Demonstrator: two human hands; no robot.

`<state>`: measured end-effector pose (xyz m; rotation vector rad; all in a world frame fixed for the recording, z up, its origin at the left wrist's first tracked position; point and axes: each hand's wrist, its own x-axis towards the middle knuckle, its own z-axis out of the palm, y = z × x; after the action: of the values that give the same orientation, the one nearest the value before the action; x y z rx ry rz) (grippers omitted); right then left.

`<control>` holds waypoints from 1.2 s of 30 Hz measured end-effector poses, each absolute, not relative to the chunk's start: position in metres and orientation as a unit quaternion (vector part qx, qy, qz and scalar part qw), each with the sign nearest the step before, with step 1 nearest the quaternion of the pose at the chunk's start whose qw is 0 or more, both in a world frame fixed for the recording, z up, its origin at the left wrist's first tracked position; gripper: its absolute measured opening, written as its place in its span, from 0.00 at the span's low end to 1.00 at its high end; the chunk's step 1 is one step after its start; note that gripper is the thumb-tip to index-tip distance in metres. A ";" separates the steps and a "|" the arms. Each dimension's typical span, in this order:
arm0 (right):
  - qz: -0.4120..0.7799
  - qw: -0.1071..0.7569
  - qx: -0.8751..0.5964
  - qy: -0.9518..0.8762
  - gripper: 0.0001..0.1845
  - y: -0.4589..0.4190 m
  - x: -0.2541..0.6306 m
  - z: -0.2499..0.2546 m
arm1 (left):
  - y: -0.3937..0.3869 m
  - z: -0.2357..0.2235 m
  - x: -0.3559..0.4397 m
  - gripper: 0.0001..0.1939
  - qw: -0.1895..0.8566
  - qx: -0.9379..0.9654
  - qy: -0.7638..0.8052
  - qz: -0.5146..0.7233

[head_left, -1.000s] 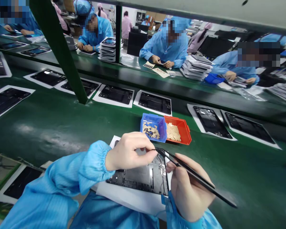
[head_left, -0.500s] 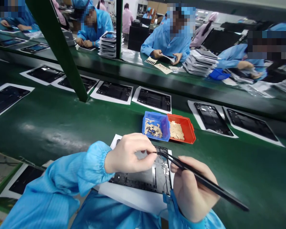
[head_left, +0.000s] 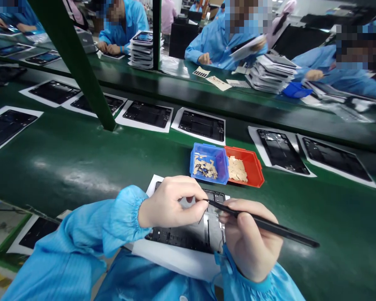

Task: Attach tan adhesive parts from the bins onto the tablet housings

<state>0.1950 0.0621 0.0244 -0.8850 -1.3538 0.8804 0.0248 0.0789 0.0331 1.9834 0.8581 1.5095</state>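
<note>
Black tweezers [head_left: 269,223] lie in my right hand [head_left: 252,240], which is closed around them. Their tips point left and meet the fingertips of my left hand [head_left: 177,202]. Thumb and forefinger of that hand are pinched together; a small dark bit shows at the fingertips, too small to name. Both hands are above a dark tablet housing [head_left: 184,236] with a grey middle area, lying on a white sheet [head_left: 175,259] in front of me. My hands hide part of the housing.
Beyond my hands stand a blue bin [head_left: 221,167] of small tan and black pieces and a red bin [head_left: 253,167] of tan pieces. More tablet housings [head_left: 202,125] on white sheets line the green bench [head_left: 69,167]. A slanted green post [head_left: 78,62] rises at left. Co-workers sit opposite.
The tweezers have turned flatter, their rear end rising, and their tips now look closer together. My left hand keeps its pinch. A co-worker opposite has lifted a white-sheeted item.
</note>
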 end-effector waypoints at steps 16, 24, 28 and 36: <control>0.461 0.531 -0.463 -0.540 0.06 0.107 0.176 -0.036 | 0.123 -0.065 -0.023 0.07 0.074 0.878 0.467 0.077; 0.453 0.535 -0.483 -0.525 0.06 0.117 0.163 -0.057 | 0.111 -0.064 -0.005 0.09 -0.048 0.920 0.386 0.049; 0.452 0.512 -0.518 -0.515 0.06 0.117 0.162 -0.069 | 0.108 -0.066 -0.026 0.10 -0.044 0.922 0.370 0.107; 0.478 0.372 -0.556 -0.569 0.06 0.110 0.146 -0.079 | 0.097 -0.084 -0.072 0.07 0.193 0.834 0.448 0.257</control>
<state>0.1462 0.1101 -0.0786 -1.4241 -1.4587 1.2255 -0.0715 0.0972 -0.0843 2.3419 1.2569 0.7211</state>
